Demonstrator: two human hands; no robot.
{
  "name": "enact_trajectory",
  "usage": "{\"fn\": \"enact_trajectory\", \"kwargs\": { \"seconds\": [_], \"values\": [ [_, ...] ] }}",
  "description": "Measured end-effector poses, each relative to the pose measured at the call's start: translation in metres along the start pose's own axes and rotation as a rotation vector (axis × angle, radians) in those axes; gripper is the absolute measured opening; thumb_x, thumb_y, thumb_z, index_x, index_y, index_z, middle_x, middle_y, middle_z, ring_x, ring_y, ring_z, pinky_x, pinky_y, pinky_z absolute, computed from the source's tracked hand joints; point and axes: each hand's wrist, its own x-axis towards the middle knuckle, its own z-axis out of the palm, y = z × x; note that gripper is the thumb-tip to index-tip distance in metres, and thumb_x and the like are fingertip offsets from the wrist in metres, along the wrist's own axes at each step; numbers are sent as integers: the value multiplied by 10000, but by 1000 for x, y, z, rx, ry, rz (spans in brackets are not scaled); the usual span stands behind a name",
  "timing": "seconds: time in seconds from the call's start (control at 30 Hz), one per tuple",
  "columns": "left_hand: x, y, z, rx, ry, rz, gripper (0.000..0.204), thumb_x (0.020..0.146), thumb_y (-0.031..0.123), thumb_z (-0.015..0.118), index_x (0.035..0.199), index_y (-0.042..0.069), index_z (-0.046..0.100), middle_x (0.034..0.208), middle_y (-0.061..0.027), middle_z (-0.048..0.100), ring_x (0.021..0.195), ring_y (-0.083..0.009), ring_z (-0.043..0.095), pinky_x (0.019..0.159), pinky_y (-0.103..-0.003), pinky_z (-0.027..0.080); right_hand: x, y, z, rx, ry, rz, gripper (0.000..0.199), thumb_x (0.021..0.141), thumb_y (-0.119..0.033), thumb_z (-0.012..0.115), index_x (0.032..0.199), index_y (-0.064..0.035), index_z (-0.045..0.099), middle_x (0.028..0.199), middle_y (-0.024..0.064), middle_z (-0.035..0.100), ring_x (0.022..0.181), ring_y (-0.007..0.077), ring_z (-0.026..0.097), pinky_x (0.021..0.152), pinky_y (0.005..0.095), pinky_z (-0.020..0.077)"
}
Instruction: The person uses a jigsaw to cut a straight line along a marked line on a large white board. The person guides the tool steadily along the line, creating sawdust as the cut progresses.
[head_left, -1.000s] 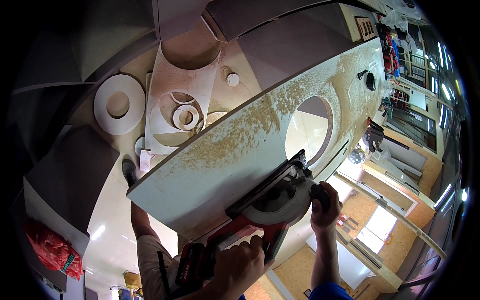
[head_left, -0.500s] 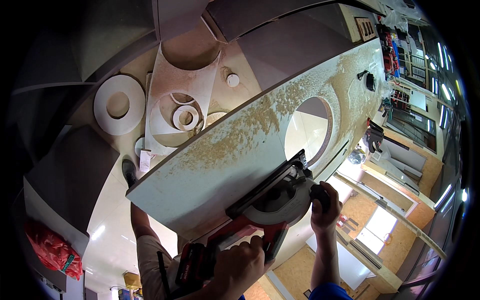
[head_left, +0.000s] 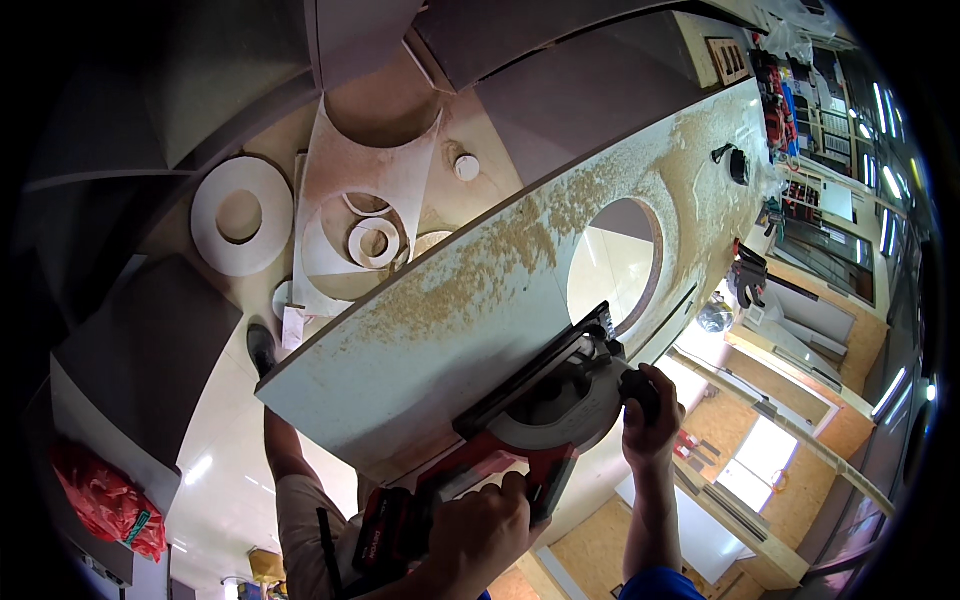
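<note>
A red, black and grey cordless circular saw [head_left: 560, 415] lies with its black base plate along the near part of a large pale board [head_left: 400, 375]. My left hand [head_left: 480, 525] is closed around its rear handle, beside the battery. At the saw's front, my right hand [head_left: 652, 410] wraps around the black knob [head_left: 640, 393]. A large round hole [head_left: 612, 265] is cut through the board just beyond the saw's front end. Brown sawdust [head_left: 480, 260] covers much of the board's far side. The saw's blade cannot be made out.
Below the board's far edge lie a pale ring [head_left: 210, 215] and a cut panel [head_left: 330, 130] with smaller rings. Dark panels [head_left: 590, 100] stand behind. A black clamp-like tool [head_left: 745, 275] is at the right, a red bag [head_left: 105, 495] at lower left. A leg and shoe [head_left: 262, 350] show beneath.
</note>
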Motion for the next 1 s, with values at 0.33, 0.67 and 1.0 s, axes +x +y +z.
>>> {"fn": "enact_trajectory", "kwargs": {
  "seconds": [0.33, 0.67, 1.0],
  "values": [
    [0, 2, -7, -9, -33, 3, 517, 819, 503, 807, 1005, 75, 586, 612, -65, 657, 544, -243, 708, 455, -371, 561, -2, -10, -4, 29, -39, 131, 597, 982, -503, 659, 1256, 25, 608, 940, 152, 749, 847, 265, 755, 775, 348, 589],
    [-6, 3, 0, 74, 40, 21, 598, 821, 499, 801, 1162, 50, 601, 622, -126, 679, 552, -311, 708, 493, -402, 576, 1, -15, -11, 127, -116, 174, 447, 928, -236, 733, 1283, -1, 595, 963, 179, 762, 860, 320, 774, 773, 368, 606],
    [-36, -17, -8, 36, 183, 66, 415, 822, 434, 784, 912, 49, 656, 615, -154, 658, 565, -356, 695, 517, -455, 567, -30, -39, 9, 126, -141, 99, 530, 871, -187, 795, 1336, -64, 572, 891, 158, 752, 753, 357, 751, 664, 419, 614]
  ]
}}
